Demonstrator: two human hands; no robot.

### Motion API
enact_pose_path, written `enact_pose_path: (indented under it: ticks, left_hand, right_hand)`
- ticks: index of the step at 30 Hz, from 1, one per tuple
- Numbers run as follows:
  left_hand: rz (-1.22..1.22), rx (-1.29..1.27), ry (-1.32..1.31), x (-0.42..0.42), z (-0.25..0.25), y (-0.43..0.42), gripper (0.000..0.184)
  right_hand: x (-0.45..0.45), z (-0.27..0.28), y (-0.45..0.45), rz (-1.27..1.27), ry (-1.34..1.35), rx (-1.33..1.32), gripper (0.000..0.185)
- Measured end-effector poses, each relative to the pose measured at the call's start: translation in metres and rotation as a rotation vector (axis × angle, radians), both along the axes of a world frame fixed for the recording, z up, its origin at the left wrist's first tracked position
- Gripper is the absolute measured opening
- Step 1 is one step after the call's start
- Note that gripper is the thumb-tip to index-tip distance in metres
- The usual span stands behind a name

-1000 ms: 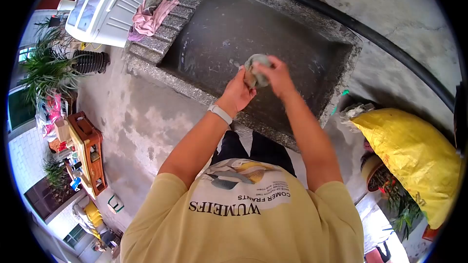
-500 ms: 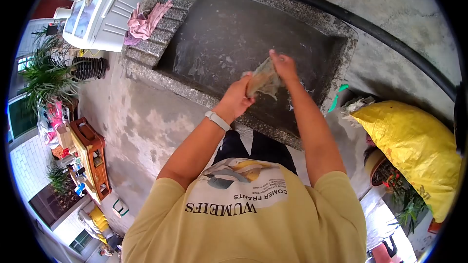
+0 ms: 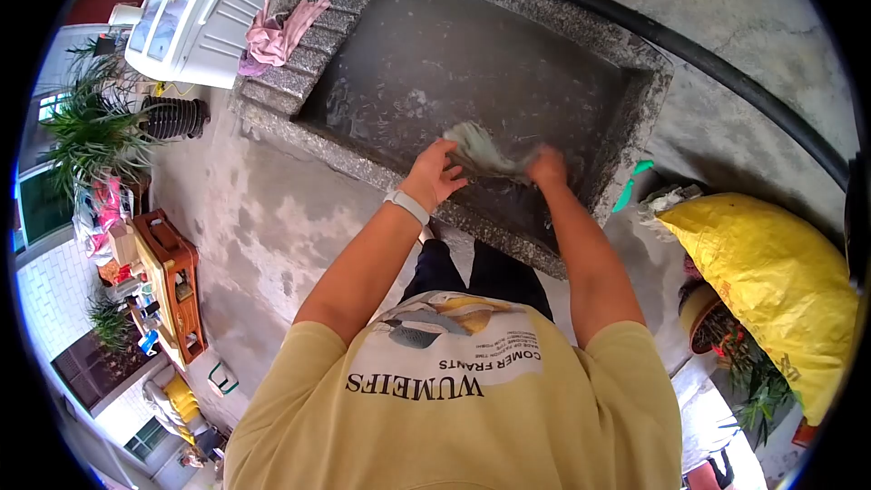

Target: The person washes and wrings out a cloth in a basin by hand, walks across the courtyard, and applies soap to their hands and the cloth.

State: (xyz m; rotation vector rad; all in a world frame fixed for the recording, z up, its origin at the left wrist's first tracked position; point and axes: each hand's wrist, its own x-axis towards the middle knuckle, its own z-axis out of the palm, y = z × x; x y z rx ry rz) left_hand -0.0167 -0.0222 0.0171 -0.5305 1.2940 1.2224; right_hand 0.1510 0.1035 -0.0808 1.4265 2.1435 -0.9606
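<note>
A pale, thin wet cloth (image 3: 481, 152), blurred by motion, stretches between my hands over the near side of a stone sink (image 3: 363, 159). My right hand (image 3: 547, 168), also smeared, is closed on the cloth's right end. At the other end is my left hand (image 3: 437, 174), its fingers apart and the fingertips close to the cloth's edge; whether they touch it is hard to see. A light-coloured band sits on my left wrist. Murky grey water lies beneath the cloth.
Pink cloth (image 3: 279, 34) lies on the sink's ridged washboard (image 3: 313, 53). A white washing machine (image 3: 213, 14) stands beyond it at left. A black hose (image 3: 708, 63) runs behind the sink. On the right are a yellow sack (image 3: 771, 272) and a green strip (image 3: 628, 188).
The cloth has gone from bunched and tilted between both hands to spread out sideways. My right hand has moved down toward me; the fingers of my left hand have loosened.
</note>
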Motion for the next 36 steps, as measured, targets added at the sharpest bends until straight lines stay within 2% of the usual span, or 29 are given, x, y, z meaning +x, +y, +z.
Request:
enact_pose_path:
  ticks: [1,2,4,5,6,7,9,10,12,13,15,16,18,19,21,22,23,25,26,28,29,31,32,34,36]
  left_hand:
    - [-0.002,0.0,0.001,0.001,0.003,0.0,0.066]
    - [-0.014,-0.002,0.019,0.002,0.006,0.001,0.066]
    - [-0.024,0.006,0.039,0.003,0.009,0.006,0.067]
    - [-0.037,-0.024,0.031,0.005,0.009,0.008,0.067]
    - [-0.048,-0.053,0.023,0.006,0.009,0.009,0.066]
    - [-0.041,-0.051,0.021,0.008,0.011,0.011,0.066]
    - [-0.147,-0.091,-0.012,0.008,0.018,0.018,0.058]
    - [-0.142,-0.087,-0.01,0.007,0.018,0.019,0.058]
    - [-0.16,0.172,-0.321,0.004,0.016,0.021,0.044]
    - [-0.157,0.173,-0.32,0.006,0.01,0.024,0.044]
    - [0.075,0.314,-0.333,0.014,-0.008,0.032,0.034]
    - [0.073,0.318,-0.331,0.014,-0.016,0.033,0.034]
    - [0.117,0.225,-0.174,0.014,-0.029,0.036,0.029]
    - [0.114,0.229,-0.173,0.017,-0.021,0.036,0.029]
    - [0.07,0.47,-0.186,0.023,-0.006,0.032,0.036]
    - [-0.014,0.519,-0.149,0.019,-0.014,0.03,0.039]
    - [-0.018,0.519,-0.146,0.019,-0.022,0.029,0.039]
    - [-0.052,0.366,-0.078,0.026,0.007,0.032,0.036]
    - [-0.053,0.36,-0.078,0.03,0.012,0.032,0.036]
    - [-0.052,0.349,-0.063,0.036,0.018,0.039,0.032]
    - [-0.053,0.35,-0.057,0.037,0.019,0.041,0.032]
    - [-0.136,0.286,-0.009,0.038,0.019,0.042,0.027]
    - [-0.138,0.286,-0.009,0.037,0.02,0.04,0.027]
    - [-0.278,0.27,-0.014,0.032,0.036,0.041,0.026]
    - [-0.314,0.286,0.043,0.044,0.06,0.041,0.025]
  right_hand:
    - [-0.001,-0.009,0.001,-0.262,0.036,-0.071,0.033]
    - [0.0,-0.017,-0.001,-0.264,0.037,-0.069,0.033]
    - [-0.01,-0.003,-0.004,-0.87,0.471,-0.569,0.028]
    - [-0.01,0.014,-0.004,-0.901,0.628,-0.795,0.028]
    - [-0.013,0.061,-0.004,-0.92,0.782,-1.023,0.027]
    - [-0.015,0.085,-0.005,-0.913,0.778,-1.022,0.027]
    - [-0.019,0.121,-0.008,-0.82,1.016,-1.162,0.024]
    - [-0.019,0.136,-0.009,-0.812,1.016,-1.163,0.024]
    - [-0.021,0.158,-0.013,-0.783,1.128,-1.184,0.023]
    - [-0.022,0.161,-0.015,-0.779,1.126,-1.185,0.023]
    - [-0.023,0.165,-0.017,-0.571,1.09,-0.724,0.023]
    - [-0.025,0.161,-0.018,-0.568,1.093,-0.721,0.023]
    - [-0.028,0.141,-0.023,-0.027,1.121,0.312,0.026]
    - [-0.029,0.136,-0.029,-0.027,1.122,0.317,0.026]
    - [-0.037,0.131,-0.051,0.027,1.038,0.205,0.031]
    - [-0.051,0.139,-0.064,-0.165,1.213,0.191,0.026]
    - [-0.058,0.148,-0.066,-0.168,1.217,0.192,0.026]
    - [-0.065,0.164,-0.066,-0.202,1.167,0.533,0.022]
    - [-0.066,0.154,-0.065,-0.206,1.166,0.528,0.022]
    - [-0.075,0.125,-0.051,-0.525,1.021,0.348,0.024]
    - [-0.077,0.115,-0.043,-0.526,1.026,0.348,0.024]
    - [-0.079,0.103,-0.026,-0.603,0.872,0.246,0.025]
    - [-0.08,0.093,-0.019,-0.667,0.96,0.208,0.028]
    - [-0.082,0.074,0.006,-0.744,0.939,0.221,0.026]
    - [-0.067,0.065,0.026,-0.827,0.913,0.232,0.025]
